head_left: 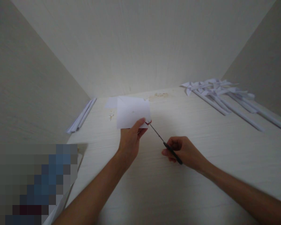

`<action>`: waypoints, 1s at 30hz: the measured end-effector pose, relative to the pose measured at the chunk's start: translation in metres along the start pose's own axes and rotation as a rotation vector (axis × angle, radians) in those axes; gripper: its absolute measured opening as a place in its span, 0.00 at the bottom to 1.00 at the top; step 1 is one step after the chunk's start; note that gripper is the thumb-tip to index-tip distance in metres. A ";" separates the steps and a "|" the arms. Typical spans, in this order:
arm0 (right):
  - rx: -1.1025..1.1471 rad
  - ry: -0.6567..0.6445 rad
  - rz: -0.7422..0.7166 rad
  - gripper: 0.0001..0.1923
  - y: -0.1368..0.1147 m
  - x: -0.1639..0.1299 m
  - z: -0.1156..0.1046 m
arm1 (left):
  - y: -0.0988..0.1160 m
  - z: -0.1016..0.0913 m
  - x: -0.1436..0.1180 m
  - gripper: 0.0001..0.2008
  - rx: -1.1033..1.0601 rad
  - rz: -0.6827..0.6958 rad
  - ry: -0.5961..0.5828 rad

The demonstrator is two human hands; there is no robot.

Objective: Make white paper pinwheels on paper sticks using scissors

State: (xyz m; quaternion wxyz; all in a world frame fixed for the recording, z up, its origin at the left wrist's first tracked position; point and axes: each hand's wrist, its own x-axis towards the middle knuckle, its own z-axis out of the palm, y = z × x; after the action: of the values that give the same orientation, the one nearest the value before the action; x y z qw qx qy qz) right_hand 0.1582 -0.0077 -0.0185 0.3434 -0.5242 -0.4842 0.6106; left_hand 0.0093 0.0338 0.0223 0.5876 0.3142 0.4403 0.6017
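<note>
I'm watching the left hand (130, 139) pinching a paper sheet (132, 109), seemingly steadying its edge for scissors (164, 143) the right hand (184, 152) is gripping.

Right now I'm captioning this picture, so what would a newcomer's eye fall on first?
Probably the left hand holding a white sheet near the centre, with scissors in the right hand reaching its lower right corner. Then, likely, the long paper rolls at the back right, and a smaller group of rolls at the back left.
</note>
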 end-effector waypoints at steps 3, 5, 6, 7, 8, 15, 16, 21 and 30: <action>-0.011 -0.006 -0.015 0.16 0.001 0.000 0.000 | -0.001 -0.002 0.002 0.13 0.014 0.017 0.015; -0.013 0.009 -0.073 0.16 0.001 0.000 0.000 | 0.000 -0.002 0.004 0.13 0.003 0.030 0.031; -0.005 0.020 -0.110 0.15 0.000 0.000 0.001 | 0.000 -0.002 0.004 0.12 -0.002 0.032 0.041; 0.010 0.035 -0.144 0.15 -0.001 0.000 0.001 | 0.000 -0.001 0.004 0.12 -0.004 0.031 0.052; 0.035 0.059 -0.178 0.14 -0.002 0.001 0.001 | -0.001 0.000 0.003 0.12 0.000 0.025 0.057; 0.282 0.307 -0.312 0.13 -0.002 0.005 -0.001 | -0.030 0.010 -0.025 0.15 0.145 -0.102 -0.076; 0.294 0.335 -0.318 0.13 -0.001 0.006 -0.002 | -0.033 0.011 -0.028 0.14 0.169 -0.124 -0.091; 0.270 0.355 -0.334 0.13 0.000 0.008 -0.013 | -0.025 0.007 -0.021 0.11 0.121 -0.155 -0.049; 0.311 0.553 -0.391 0.09 -0.006 0.016 -0.028 | -0.010 -0.007 0.002 0.07 0.292 -0.269 -0.264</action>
State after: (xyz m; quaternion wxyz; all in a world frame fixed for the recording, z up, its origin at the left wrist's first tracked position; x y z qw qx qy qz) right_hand 0.1811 0.0152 -0.0168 0.6472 -0.5083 -0.3655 0.4350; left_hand 0.0069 0.0339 0.0103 0.6635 0.4100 0.4800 0.4017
